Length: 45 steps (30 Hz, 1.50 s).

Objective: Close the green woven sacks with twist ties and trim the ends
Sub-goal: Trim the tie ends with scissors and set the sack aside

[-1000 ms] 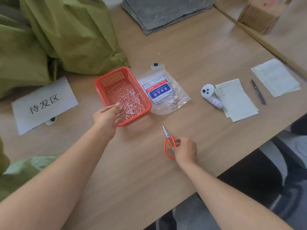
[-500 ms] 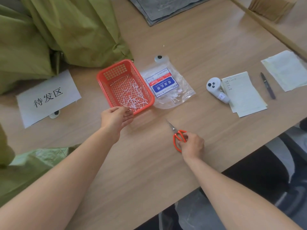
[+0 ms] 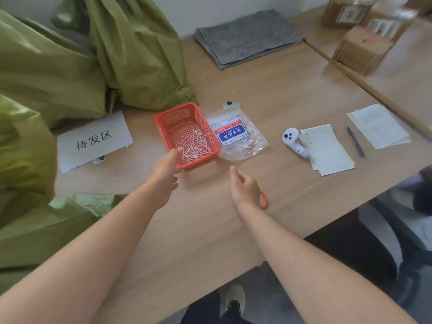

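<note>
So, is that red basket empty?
No, the basket holds a scatter of short white ties.

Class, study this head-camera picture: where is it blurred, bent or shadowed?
Head view: soft, even light, only a faint shadow on the table before the basket; boxes top right and the sack at the left edge are blurred; the sign reads sharply.

Reaching forward with left hand, fingers straight and relaxed, forearm bare. Holding right hand beside it, apart, back toward camera, fingers curling under; grip not readable.
</note>
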Motion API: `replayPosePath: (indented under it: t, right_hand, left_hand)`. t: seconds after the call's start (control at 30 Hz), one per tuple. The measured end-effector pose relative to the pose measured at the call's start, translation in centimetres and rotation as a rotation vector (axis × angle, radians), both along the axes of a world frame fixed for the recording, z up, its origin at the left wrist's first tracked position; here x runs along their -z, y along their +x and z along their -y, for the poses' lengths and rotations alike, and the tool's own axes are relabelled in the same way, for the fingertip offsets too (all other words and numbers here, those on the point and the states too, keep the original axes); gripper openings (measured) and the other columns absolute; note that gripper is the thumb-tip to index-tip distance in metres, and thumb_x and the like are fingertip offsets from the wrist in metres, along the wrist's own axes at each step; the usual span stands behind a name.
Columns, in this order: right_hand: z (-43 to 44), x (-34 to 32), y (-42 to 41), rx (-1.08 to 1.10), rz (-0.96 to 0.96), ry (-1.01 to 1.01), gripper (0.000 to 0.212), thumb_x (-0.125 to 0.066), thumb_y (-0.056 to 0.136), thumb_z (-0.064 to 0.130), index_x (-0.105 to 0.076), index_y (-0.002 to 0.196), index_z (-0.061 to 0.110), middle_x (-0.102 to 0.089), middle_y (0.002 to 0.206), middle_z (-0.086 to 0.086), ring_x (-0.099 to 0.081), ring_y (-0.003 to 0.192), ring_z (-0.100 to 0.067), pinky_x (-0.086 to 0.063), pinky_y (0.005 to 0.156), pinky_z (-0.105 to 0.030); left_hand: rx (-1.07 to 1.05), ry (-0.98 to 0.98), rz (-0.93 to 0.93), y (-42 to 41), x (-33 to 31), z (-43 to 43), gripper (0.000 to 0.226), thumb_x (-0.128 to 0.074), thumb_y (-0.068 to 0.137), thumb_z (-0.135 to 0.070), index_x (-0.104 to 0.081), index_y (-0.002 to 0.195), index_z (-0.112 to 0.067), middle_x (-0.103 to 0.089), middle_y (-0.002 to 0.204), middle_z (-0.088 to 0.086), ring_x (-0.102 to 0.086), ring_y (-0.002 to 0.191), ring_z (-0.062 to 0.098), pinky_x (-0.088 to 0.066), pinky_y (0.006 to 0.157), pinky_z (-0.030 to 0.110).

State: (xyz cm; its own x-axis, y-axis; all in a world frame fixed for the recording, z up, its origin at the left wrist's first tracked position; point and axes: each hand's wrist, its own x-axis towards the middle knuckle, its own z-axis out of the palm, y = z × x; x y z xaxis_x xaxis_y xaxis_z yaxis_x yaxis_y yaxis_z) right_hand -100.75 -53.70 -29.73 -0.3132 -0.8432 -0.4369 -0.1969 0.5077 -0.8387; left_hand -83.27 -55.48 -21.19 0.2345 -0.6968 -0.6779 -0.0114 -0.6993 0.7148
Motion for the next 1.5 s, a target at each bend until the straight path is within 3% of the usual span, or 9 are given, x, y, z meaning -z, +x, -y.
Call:
replayPosePath:
  t: [0.23,0.4,0.53,0.6,0.77,0.93,1.07,1.2,1.5]
  right_hand:
    - [-2.5,-8.3,4.2,-0.113,0.082,-0.122,0.055,-0.041,0.084,0.066,-0.058,0.060,0.020,-0.055,0.058,0.006,-0.062,0.075,-0.033,-0.058,0.088,-0.056]
    - [-4.4,-13.6,8.6,-0.221,0.098,-0.202,0.069,-0.038,0.084,0.067,-0.069,0.085,0.005,-0.072,0.076,-0.007,-0.070,0.086,-0.032,-0.059,0.088,-0.052]
    - [-6.8,-17.8,12.9,-0.304,0.085,-0.294,0.061,-0.041,0.086,0.056,-0.063,0.080,-0.001,-0.063,0.071,-0.010,-0.066,0.079,-0.031,-0.058,0.086,-0.055]
    - [-8.1,-19.3,15.2,-0.363,0.089,-0.324,0.062,-0.039,0.080,0.057,-0.061,0.081,-0.001,-0.060,0.072,-0.006,-0.068,0.084,-0.034,-0.058,0.085,-0.060]
    - [-11.0,-21.7,20.6,-0.442,0.065,-0.356,0.057,-0.040,0.078,0.060,-0.060,0.078,0.006,-0.066,0.078,-0.008,-0.071,0.089,-0.035,-0.061,0.081,-0.059]
    - [-14.6,-22.2,26.5,-0.455,0.103,-0.360,0.053,-0.047,0.081,0.049,-0.058,0.081,-0.003,-0.055,0.073,-0.015,-0.056,0.069,-0.020,-0.058,0.079,-0.062]
    - [-16.6,-21.6,31.4,-0.495,0.075,-0.373,0.042,-0.053,0.082,0.046,-0.063,0.077,0.006,-0.058,0.065,0.005,-0.062,0.073,-0.018,-0.059,0.078,-0.058]
    - [-17.4,-21.5,34.6,-0.557,0.086,-0.352,0.016,-0.068,0.085,0.035,-0.073,0.098,0.027,-0.074,0.093,0.012,-0.074,0.094,-0.017,-0.062,0.090,-0.046]
    - [-15.7,-20.1,40.3,-0.769,-0.025,-0.132,0.085,-0.088,0.066,0.038,-0.056,0.142,0.018,-0.061,0.122,0.002,-0.063,0.116,-0.021,-0.057,0.100,-0.045]
  left_hand:
    - [-0.095,-0.136,0.040,4.0,-8.1,-5.5,0.081,-0.051,0.072,-0.074,-0.052,0.144,-0.038,-0.053,0.135,0.010,-0.048,0.124,0.032,-0.036,0.110,0.043]
    - [-0.183,-0.278,0.047,8.0,-13.6,-10.1,0.096,-0.054,0.054,-0.077,-0.055,0.140,-0.033,-0.053,0.117,0.005,-0.045,0.078,0.021,-0.039,0.105,0.043]
    - [-0.234,-0.378,0.053,11.5,-16.8,-13.8,0.057,-0.055,0.085,-0.066,-0.060,0.131,-0.034,-0.052,0.130,0.007,-0.053,0.111,0.026,-0.044,0.103,0.040]
    - [-0.255,-0.421,0.057,13.8,-18.5,-15.6,0.045,-0.052,0.095,-0.060,-0.058,0.131,-0.033,-0.054,0.116,0.003,-0.052,0.100,0.024,-0.043,0.087,0.036]
    - [-0.324,-0.480,0.066,20.2,-21.4,-19.8,0.049,-0.052,0.095,-0.059,-0.057,0.134,-0.029,-0.056,0.112,0.001,-0.053,0.096,0.025,-0.034,0.100,0.036]
    - [-0.352,-0.471,0.094,25.7,-22.5,-24.6,0.019,-0.050,0.101,-0.047,-0.056,0.095,-0.030,-0.061,0.106,0.006,-0.057,0.081,0.019,-0.047,0.068,0.025]
    - [-0.373,-0.478,0.089,31.5,-21.8,-27.0,0.033,-0.052,0.099,-0.050,-0.055,0.119,-0.024,-0.055,0.117,0.007,-0.057,0.110,0.029,-0.048,0.091,0.036]
    - [-0.330,-0.401,0.134,35.6,-20.1,-27.5,0.052,-0.052,0.098,-0.053,-0.052,0.138,-0.020,-0.053,0.108,0.008,-0.050,0.115,0.030,-0.042,0.104,0.042]
    - [-0.221,-0.226,0.112,39.3,-17.8,-25.4,0.033,-0.058,0.099,-0.044,-0.057,0.123,-0.022,-0.051,0.137,0.017,-0.049,0.129,0.034,-0.038,0.114,0.046]
